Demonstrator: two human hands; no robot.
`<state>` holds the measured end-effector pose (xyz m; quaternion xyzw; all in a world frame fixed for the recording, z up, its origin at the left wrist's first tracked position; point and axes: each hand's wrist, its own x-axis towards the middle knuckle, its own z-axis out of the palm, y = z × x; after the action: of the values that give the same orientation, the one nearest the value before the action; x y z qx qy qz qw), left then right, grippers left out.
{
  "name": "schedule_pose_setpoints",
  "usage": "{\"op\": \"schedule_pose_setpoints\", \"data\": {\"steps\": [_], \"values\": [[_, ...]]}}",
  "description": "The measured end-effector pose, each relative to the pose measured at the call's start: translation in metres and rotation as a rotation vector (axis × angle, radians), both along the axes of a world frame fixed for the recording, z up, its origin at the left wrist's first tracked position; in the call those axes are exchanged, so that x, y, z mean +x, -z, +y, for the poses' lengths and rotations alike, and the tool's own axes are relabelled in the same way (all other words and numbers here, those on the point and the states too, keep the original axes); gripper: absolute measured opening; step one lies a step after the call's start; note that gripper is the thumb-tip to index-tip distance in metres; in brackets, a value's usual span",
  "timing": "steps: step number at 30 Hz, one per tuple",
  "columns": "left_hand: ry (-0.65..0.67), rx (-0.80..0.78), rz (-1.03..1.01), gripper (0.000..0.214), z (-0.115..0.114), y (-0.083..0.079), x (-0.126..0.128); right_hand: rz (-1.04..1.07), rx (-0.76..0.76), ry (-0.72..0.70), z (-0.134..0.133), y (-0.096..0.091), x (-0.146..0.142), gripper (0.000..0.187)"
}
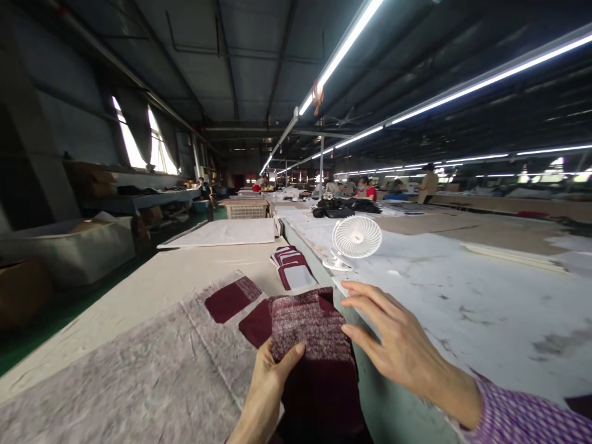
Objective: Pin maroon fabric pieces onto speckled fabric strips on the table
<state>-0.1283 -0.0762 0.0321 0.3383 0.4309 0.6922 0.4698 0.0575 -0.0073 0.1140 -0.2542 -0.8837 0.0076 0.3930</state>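
My left hand point(272, 382) is closed on the near left edge of a maroon fabric piece point(308, 324) with a whitish, ribbed speckled surface, its thumb lying on top. Just right of that piece hovers my right hand point(388, 333), fingers apart and holding nothing; whether its fingertips touch the fabric's edge I cannot tell. Below the held piece hangs or lies a darker maroon cloth point(319, 394). To the left, another maroon piece point(231, 300) rests on a greyish fuzzy sheet point(152, 364). A fanned stack of maroon and white pieces point(293, 271) lies behind.
A white clip-on fan point(356, 237) stands at the edge of the right table point(472, 320). A gap separates it from the left table point(185, 271). Farther back are a white board point(222, 232), a crate point(246, 209) and black garments point(345, 206). Several people work in the distance.
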Motion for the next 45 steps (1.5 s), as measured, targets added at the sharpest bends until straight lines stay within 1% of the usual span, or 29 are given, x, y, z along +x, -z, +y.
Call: {"op": "schedule_pose_setpoints", "data": {"steps": [1, 2, 4, 7, 9, 11, 12, 13, 14, 15, 16, 18, 19, 20, 21, 22, 24, 25, 26, 27, 28, 29, 31, 33, 35, 37, 39, 42, 45], "values": [[0.012, -0.002, 0.022, 0.032, 0.001, 0.001, 0.004, -0.053, 0.137, 0.026, -0.002, 0.0, 0.004, 0.019], [0.019, -0.001, 0.051, 0.034, 0.002, 0.002, 0.008, -0.103, 0.235, 0.05, -0.004, 0.0, 0.007, 0.018], [0.034, 0.004, 0.13, 0.035, 0.003, 0.004, 0.016, -0.17, 0.344, 0.094, -0.006, 0.001, 0.011, 0.02], [0.031, 0.017, 0.234, 0.034, 0.003, 0.005, 0.026, -0.213, 0.383, 0.123, -0.007, 0.004, 0.013, 0.022], [0.011, 0.012, 0.281, 0.03, 0.001, 0.004, 0.031, -0.228, 0.374, 0.119, -0.006, 0.006, 0.015, 0.022], [-0.009, 0.01, 0.335, 0.027, 0.0, 0.003, 0.033, -0.212, 0.332, 0.086, -0.003, 0.009, 0.016, 0.022], [-0.005, 0.011, 0.369, 0.026, -0.001, 0.003, 0.034, -0.171, 0.273, 0.062, -0.001, 0.01, 0.017, 0.021], [0.004, 0.011, 0.4, 0.025, -0.002, 0.003, 0.034, -0.093, 0.175, 0.035, 0.001, 0.011, 0.018, 0.02], [0.014, 0.004, 0.418, 0.024, -0.002, 0.004, 0.034, 0.019, 0.026, 0.009, 0.005, 0.012, 0.019, 0.018], [0.026, -0.009, 0.416, 0.023, -0.003, 0.004, 0.034, 0.16, -0.175, -0.012, 0.01, 0.012, 0.021, 0.015], [0.046, -0.026, 0.388, 0.023, -0.003, 0.004, 0.034, 0.316, -0.412, -0.024, 0.016, 0.013, 0.023, 0.013], [0.105, -0.059, 0.257, 0.023, -0.004, 0.003, 0.035, 0.593, -0.876, -0.047, 0.029, 0.016, 0.029, 0.011], [0.138, -0.067, 0.174, 0.024, -0.004, 0.001, 0.037, 0.69, -1.042, -0.07, 0.034, 0.018, 0.034, 0.012], [0.172, -0.071, 0.097, 0.026, -0.003, -0.001, 0.039, 0.75, -1.158, -0.098, 0.038, 0.021, 0.038, 0.016], [0.193, -0.07, 0.032, 0.029, -0.002, -0.003, 0.042, 0.78, -1.23, -0.137, 0.04, 0.023, 0.043, 0.021], [0.2, -0.068, -0.02, 0.031, 0.0, -0.006, 0.045, 0.776, -1.28, -0.187, 0.04, 0.026, 0.047, 0.027], [0.183, -0.053, -0.095, 0.035, 0.005, -0.011, 0.052, 0.69, -1.359, -0.307, 0.031, 0.029, 0.054, 0.04], [0.172, -0.041, -0.127, 0.036, 0.008, -0.013, 0.055, 0.612, -1.378, -0.361, 0.025, 0.031, 0.057, 0.046], [0.167, -0.028, -0.156, 0.036, 0.011, -0.015, 0.058, 0.529, -1.361, -0.401, 0.018, 0.032, 0.059, 0.049], [0.168, -0.016, -0.179, 0.037, 0.015, -0.016, 0.061, 0.451, -1.309, -0.417, 0.011, 0.034, 0.061, 0.052], [0.176, -0.007, -0.197, 0.037, 0.019, -0.017, 0.063, 0.388, -1.238, -0.401, 0.005, 0.036, 0.063, 0.053], [0.185, -0.001, -0.209, 0.037, 0.022, -0.016, 0.066, 0.339, -1.159, -0.354, 0.0, 0.038, 0.064, 0.055], [0.2, 0.013, -0.236, 0.036, 0.029, -0.013, 0.071, 0.274, -1.015, -0.213, -0.003, 0.044, 0.065, 0.054], [0.2, 0.026, -0.278, 0.035, 0.035, -0.007, 0.077, 0.233, -0.909, -0.073, -0.001, 0.05, 0.066, 0.046], [0.19, 0.029, -0.325, 0.034, 0.041, -0.001, 0.084, 0.206, -0.839, 0.024, 0.004, 0.053, 0.068, 0.038], [0.204, 0.031, -0.366, 0.034, 0.046, 0.003, 0.091, 0.211, -0.832, 0.069, 0.008, 0.051, 0.071, 0.034], [0.273, 0.043, -0.382, 0.035, 0.051, 0.004, 0.097, 0.251, -0.877, 0.081, 0.011, 0.046, 0.078, 0.034], [0.418, 0.077, -0.325, 0.033, 0.055, 0.001, 0.101, 0.312, -0.986, 0.047, 0.013, 0.037, 0.092, 0.038], [0.526, 0.097, -0.234, 0.036, 0.056, -0.003, 0.098, 0.324, -1.061, -0.016, 0.012, 0.03, 0.104, 0.043]]}}
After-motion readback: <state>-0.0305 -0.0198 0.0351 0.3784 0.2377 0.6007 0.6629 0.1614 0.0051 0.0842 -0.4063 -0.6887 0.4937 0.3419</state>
